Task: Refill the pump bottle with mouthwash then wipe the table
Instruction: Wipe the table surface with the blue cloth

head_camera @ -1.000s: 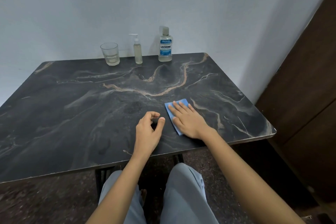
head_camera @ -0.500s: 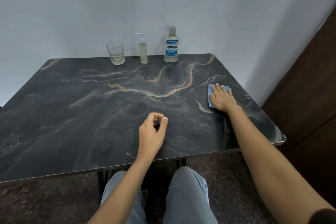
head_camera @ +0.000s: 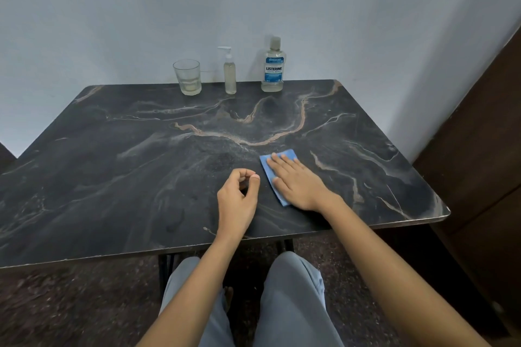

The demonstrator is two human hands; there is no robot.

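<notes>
Left hand (head_camera: 236, 201) loosely curled, idle; right hand (head_camera: 299, 184) flat, palm down.

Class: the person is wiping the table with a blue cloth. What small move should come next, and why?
Probably slide the cloth away, towards the far edge. The right hand presses flat on it near the front, the left hand rests just beside it, and table stretches ahead before the glass, pump bottle and mouthwash bottle.
</notes>
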